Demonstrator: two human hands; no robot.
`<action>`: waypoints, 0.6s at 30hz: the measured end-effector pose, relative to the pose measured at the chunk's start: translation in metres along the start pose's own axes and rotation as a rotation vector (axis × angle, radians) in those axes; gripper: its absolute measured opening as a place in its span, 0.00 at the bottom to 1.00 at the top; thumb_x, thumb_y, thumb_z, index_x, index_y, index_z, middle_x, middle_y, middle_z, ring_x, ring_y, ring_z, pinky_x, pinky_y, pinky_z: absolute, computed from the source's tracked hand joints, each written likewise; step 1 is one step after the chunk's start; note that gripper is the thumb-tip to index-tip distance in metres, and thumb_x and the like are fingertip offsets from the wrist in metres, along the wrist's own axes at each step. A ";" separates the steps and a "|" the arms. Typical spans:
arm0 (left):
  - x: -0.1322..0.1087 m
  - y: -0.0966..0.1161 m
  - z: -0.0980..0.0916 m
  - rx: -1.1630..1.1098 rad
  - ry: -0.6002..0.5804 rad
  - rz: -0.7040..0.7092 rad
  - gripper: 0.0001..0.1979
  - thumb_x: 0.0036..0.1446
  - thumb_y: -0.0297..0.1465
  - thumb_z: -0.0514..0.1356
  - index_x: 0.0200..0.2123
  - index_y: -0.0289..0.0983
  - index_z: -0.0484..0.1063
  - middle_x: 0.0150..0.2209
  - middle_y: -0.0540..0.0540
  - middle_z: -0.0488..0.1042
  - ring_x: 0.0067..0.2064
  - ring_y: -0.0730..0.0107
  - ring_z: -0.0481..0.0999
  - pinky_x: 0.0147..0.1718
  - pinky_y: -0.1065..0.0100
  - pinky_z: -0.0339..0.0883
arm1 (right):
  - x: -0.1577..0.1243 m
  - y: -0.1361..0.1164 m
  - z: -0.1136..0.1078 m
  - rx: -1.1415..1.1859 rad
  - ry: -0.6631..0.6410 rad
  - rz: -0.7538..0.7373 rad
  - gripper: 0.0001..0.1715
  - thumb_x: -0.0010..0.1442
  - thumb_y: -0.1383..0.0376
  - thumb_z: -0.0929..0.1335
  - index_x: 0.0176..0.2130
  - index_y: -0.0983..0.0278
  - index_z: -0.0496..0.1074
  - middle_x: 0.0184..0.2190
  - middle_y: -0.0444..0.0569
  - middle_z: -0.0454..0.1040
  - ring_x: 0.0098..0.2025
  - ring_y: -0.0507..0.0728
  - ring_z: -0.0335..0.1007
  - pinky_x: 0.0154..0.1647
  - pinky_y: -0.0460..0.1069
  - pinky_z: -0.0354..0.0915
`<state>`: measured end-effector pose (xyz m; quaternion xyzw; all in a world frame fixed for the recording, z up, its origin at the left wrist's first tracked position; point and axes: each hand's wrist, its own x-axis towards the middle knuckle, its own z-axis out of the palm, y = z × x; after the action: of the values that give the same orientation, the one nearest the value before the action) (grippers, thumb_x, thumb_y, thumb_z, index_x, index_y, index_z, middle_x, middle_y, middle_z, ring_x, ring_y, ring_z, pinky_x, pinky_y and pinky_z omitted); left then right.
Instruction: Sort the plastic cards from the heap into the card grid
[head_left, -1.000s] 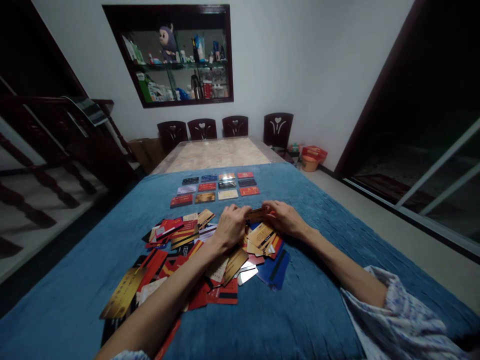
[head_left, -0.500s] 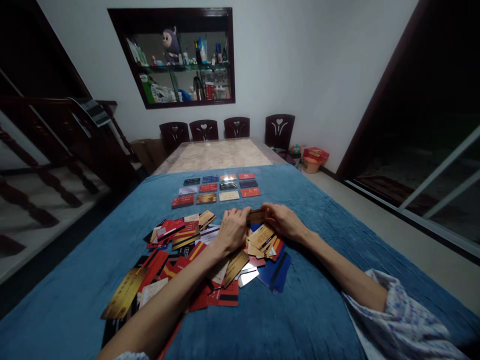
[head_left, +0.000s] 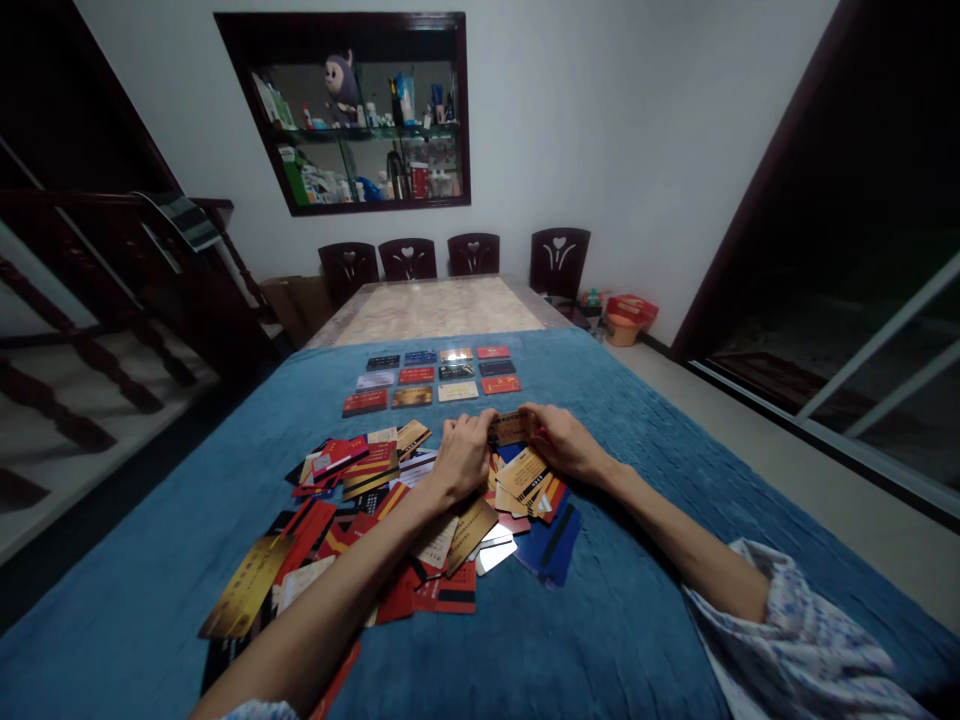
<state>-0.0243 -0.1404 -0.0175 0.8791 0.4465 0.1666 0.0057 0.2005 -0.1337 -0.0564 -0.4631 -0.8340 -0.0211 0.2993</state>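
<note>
Between my two hands a gold-brown card [head_left: 513,429] is held upright by its ends, its face toward me. My left hand [head_left: 466,452] is closed on its left end, and my right hand [head_left: 564,440] pinches its right end. Below and to the left spreads a loose heap of plastic cards, with a gold card [head_left: 249,588], red cards [head_left: 444,590] and a blue card [head_left: 550,540] among them. Under my right hand lie fanned yellow cards [head_left: 525,480]. Farther off, cards stand sorted in neat rows, including a gold one [head_left: 412,397] and a cream one [head_left: 458,391].
A blue cloth [head_left: 615,620] covers the near part of the table, with the bare marble-look top [head_left: 442,308] beyond. Dark chairs [head_left: 559,255] stand at the far end. A wall shelf [head_left: 367,132] holds bottles and a plush toy. An orange bucket [head_left: 622,330] sits on the floor.
The card between my hands has been raised slightly and tipped so that more of its face shows. The heap and the rows look the same.
</note>
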 end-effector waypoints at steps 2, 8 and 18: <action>0.000 -0.002 0.000 -0.030 0.008 -0.006 0.25 0.55 0.20 0.51 0.57 0.37 0.62 0.48 0.39 0.75 0.49 0.56 0.71 0.47 0.56 0.61 | 0.001 0.000 -0.001 0.001 0.001 -0.020 0.29 0.57 0.72 0.64 0.58 0.64 0.62 0.46 0.55 0.75 0.45 0.60 0.69 0.46 0.53 0.64; 0.000 -0.004 0.000 -0.093 0.034 0.006 0.26 0.55 0.22 0.53 0.58 0.36 0.62 0.51 0.40 0.74 0.51 0.56 0.70 0.48 0.55 0.61 | 0.003 0.000 -0.004 -0.045 -0.027 -0.028 0.26 0.60 0.69 0.65 0.58 0.65 0.63 0.45 0.56 0.75 0.45 0.60 0.69 0.44 0.52 0.63; 0.002 0.003 -0.007 0.005 0.008 -0.060 0.25 0.56 0.24 0.55 0.58 0.36 0.60 0.52 0.39 0.73 0.53 0.54 0.68 0.49 0.55 0.59 | 0.005 -0.004 -0.012 -0.073 0.036 -0.091 0.29 0.55 0.67 0.70 0.56 0.65 0.65 0.50 0.60 0.69 0.50 0.64 0.64 0.46 0.56 0.65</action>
<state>-0.0227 -0.1414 -0.0095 0.8647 0.4731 0.1687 0.0069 0.2011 -0.1359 -0.0431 -0.4350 -0.8473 -0.0733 0.2958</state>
